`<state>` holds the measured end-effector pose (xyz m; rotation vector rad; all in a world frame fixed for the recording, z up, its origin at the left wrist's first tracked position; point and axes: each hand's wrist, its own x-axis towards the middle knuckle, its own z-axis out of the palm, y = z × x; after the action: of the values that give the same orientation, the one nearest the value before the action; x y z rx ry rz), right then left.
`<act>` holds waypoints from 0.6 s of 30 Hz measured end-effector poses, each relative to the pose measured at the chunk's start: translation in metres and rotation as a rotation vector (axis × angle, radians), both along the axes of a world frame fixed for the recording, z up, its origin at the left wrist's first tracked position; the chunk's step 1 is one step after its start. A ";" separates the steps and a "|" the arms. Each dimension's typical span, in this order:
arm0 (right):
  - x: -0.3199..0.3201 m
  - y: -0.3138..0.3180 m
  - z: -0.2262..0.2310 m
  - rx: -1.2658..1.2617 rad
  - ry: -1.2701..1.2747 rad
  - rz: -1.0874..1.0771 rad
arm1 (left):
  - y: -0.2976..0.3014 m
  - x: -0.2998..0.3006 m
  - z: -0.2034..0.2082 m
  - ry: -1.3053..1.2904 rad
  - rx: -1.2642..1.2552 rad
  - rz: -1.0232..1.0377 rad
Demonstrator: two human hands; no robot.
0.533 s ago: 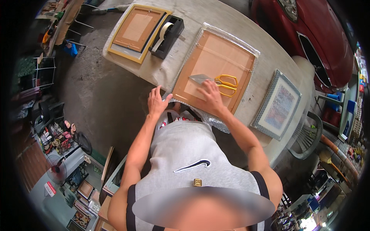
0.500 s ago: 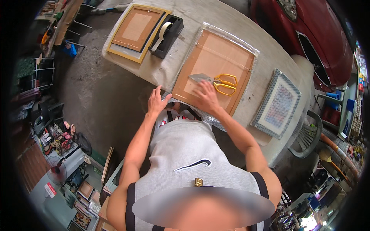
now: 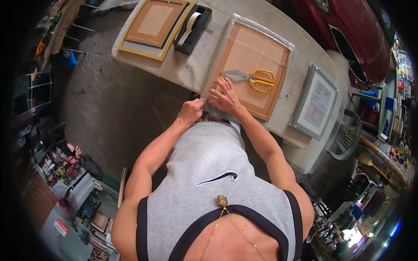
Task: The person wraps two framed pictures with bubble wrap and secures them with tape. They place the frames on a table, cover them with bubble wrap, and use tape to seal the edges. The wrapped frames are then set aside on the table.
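Backing board (image 3: 250, 65), brown and set in a frame wrapped in clear plastic film, lies flat on the grey table (image 3: 191, 69). Its long axis runs from the near table edge away from the person, tilted a little to the right. Its near left corner is hidden under the right hand (image 3: 224, 98), and the exact edge of the film there is hard to make out.

The right hand rests flat on that corner with fingers spread and pressing down, gripping nothing. The left hand (image 3: 191, 111) sits just left of the board's near corner, at the table edge, its fingers curled shut and pinched around something small; what it pinches cannot be told, possibly the film's edge.

Scissors (image 3: 252, 78) with yellow handles lie on the board beyond the right hand, long axis across the board, blades pointing left, handles right.

Left of the board stands a black tape dispenser (image 3: 191, 30) with a pale roll. Further left lies a gold-edged picture frame (image 3: 152, 26), back side up. Right of the board lies a smaller frame with a patterned border (image 3: 315, 102), overhanging the near table edge. Beyond the board, a red car (image 3: 348, 30) is cut off by the picture's rim.
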<state>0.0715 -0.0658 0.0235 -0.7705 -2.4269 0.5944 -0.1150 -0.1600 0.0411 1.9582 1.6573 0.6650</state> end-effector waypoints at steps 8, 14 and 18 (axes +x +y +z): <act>-0.003 0.008 0.005 -0.003 0.025 0.229 | -0.009 0.013 -0.024 0.120 -0.019 -0.002; -0.013 0.009 0.000 -0.025 0.105 0.120 | -0.021 0.014 -0.028 0.167 0.085 0.069; -0.020 0.011 -0.004 0.014 0.108 0.114 | -0.032 0.016 -0.027 0.129 0.189 0.154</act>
<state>0.0518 -0.0546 0.0195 -0.5820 -2.3843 0.6453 -0.0988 -0.1921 0.0140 2.0567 1.8997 0.7933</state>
